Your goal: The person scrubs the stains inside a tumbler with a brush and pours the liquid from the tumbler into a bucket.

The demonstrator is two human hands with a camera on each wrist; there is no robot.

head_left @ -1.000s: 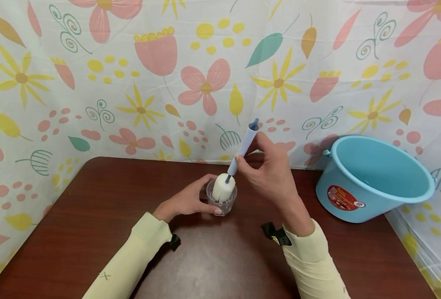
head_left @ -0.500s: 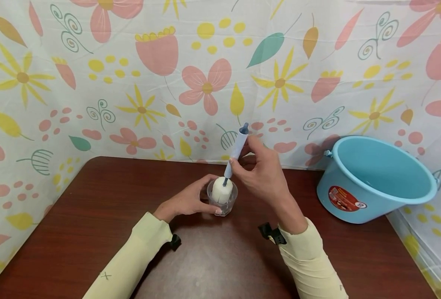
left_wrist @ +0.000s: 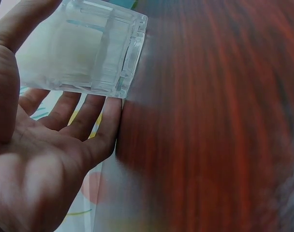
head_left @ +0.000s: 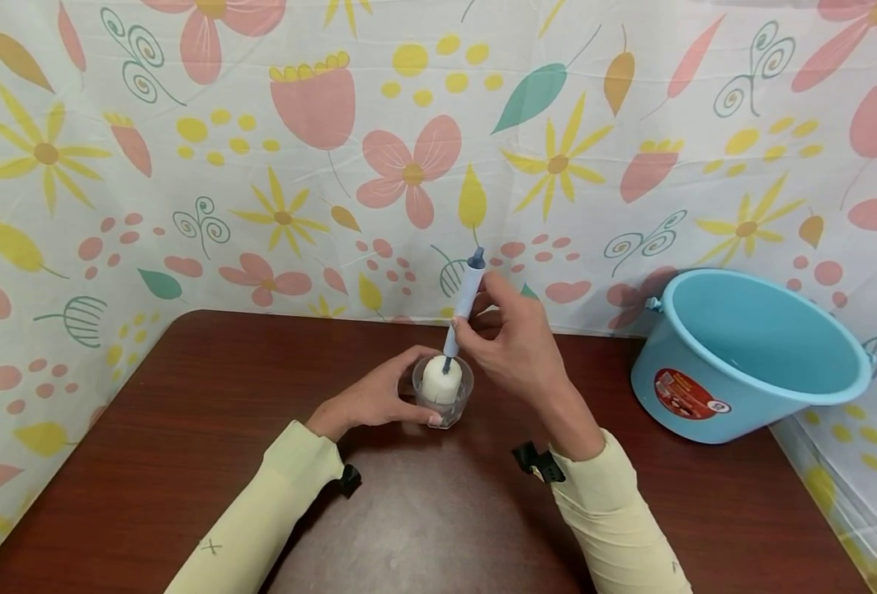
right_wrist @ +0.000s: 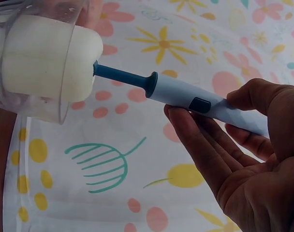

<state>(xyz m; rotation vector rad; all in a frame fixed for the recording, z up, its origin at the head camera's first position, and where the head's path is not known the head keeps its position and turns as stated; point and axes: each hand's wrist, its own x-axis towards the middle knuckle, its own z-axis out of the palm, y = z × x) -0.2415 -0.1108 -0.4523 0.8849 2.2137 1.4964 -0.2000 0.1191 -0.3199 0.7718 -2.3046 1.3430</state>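
Observation:
My left hand (head_left: 367,401) grips a clear plastic cup (head_left: 449,412) near the middle of the table, thumb on the near side and fingers round the far side. Inside the cup sits the white sponge head (head_left: 440,381) of a bottle brush, its rounded end rising above the rim. My right hand (head_left: 514,342) pinches the brush's light blue handle (right_wrist: 178,94) between thumb and fingers, holding it tilted slightly right. A dark blue stem (right_wrist: 119,72) joins handle and sponge. The left wrist view shows the cup's base (left_wrist: 130,53) beside the dark wood, little finger near its edge.
A light blue bucket (head_left: 668,363) with a red label stands on the right of the dark brown table (head_left: 208,412). A white cloth (head_left: 319,124) with a floral print hangs behind the table.
My right hand has moved left and slightly down, bringing the brush handle more upright. The sponge sits a little lower in the cup. My left hand and the cup stay about where they were.

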